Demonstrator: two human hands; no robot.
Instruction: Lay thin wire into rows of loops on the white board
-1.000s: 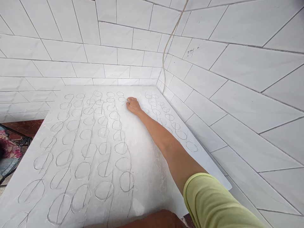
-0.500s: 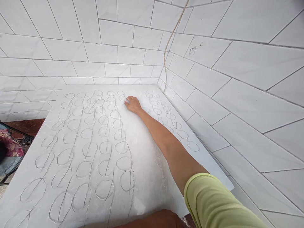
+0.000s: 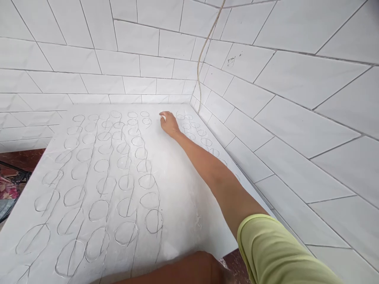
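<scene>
My right hand hovers over or rests lightly on the far part of a white table top. Its fingers are curved, with a gap between thumb and forefinger, and nothing shows in them. Just left of it lie thin dark loops, the closest being a small loop. Long wavy lines run down the rows of loops, such as the large near loop; whether these are wire or drawn I cannot tell. At the bottom edge my left hand is dark and blurred, its fingers hidden.
White tiled walls meet behind the table in a corner, where a thin cable hangs down. Another group of loops runs along the right edge. Floral cloth and a dark frame stand at the left.
My right hand has moved away from the small loops at the far end, and its thumb and forefinger have parted. The view has shifted a little to the right.
</scene>
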